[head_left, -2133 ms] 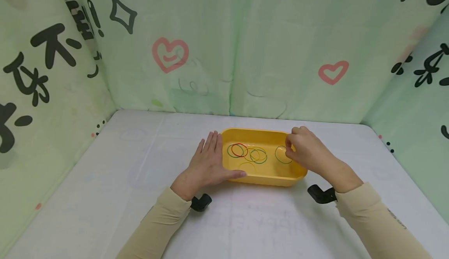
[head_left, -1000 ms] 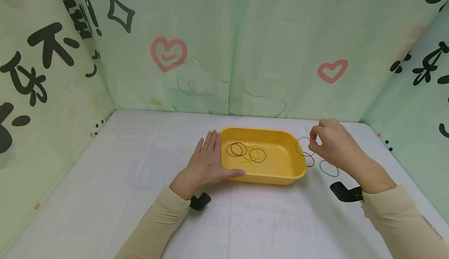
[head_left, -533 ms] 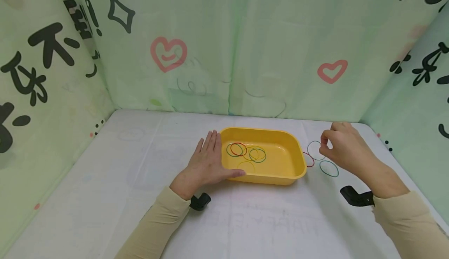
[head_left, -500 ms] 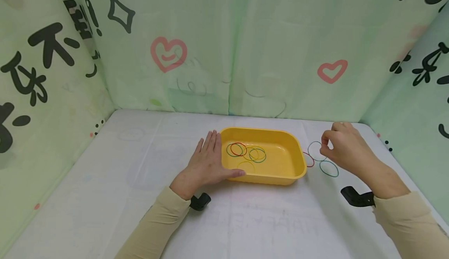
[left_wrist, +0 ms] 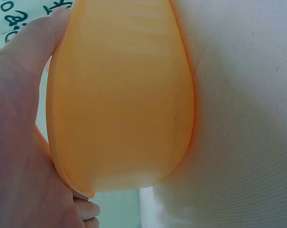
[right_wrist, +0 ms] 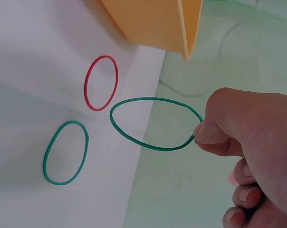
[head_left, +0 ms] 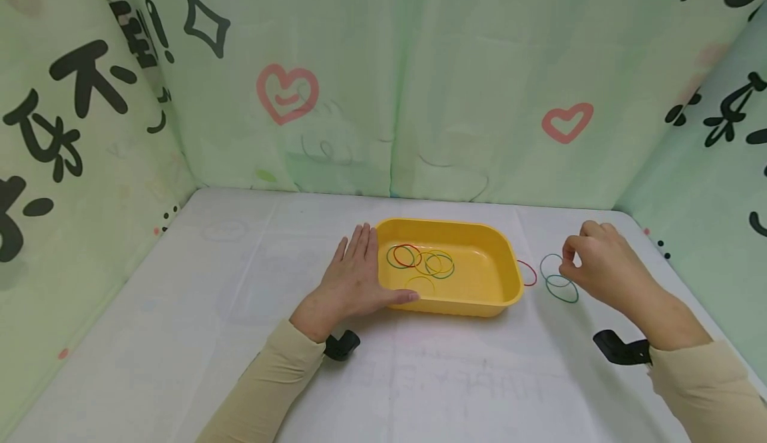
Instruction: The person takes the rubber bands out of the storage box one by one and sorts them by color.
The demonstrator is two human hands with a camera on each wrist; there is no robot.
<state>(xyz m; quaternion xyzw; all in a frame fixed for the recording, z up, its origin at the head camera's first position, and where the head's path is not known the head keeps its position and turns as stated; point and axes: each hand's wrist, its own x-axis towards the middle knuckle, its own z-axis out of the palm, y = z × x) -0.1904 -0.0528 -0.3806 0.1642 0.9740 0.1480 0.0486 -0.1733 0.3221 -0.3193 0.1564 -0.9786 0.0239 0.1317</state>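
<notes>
A green rubber band [right_wrist: 162,148] hangs from my right hand [head_left: 614,280], pinched between thumb and index fingertip. It is above the table, right of the yellow tray [head_left: 467,306]. Below it a second green rubber band [right_wrist: 45,154] lies flat on the cloth, and the two overlap in the head view. A red rubber band [right_wrist: 117,78] lies closer to the tray, partly hidden by its right end in the head view. My left hand [head_left: 350,283] rests with straight fingers along the tray's left end, its thumb lying over the front rim.
Inside the tray, toward its left half, lie several thin rubber bands in red, green and yellow, partly overlapping. A white cloth [head_left: 210,350] covers the table. Green printed curtains [head_left: 479,83] stand behind it and at both sides.
My right hand has carried the green band out of the tray, over its right rim and on to the right, now lower over the other green band. The left hand has stayed put.
</notes>
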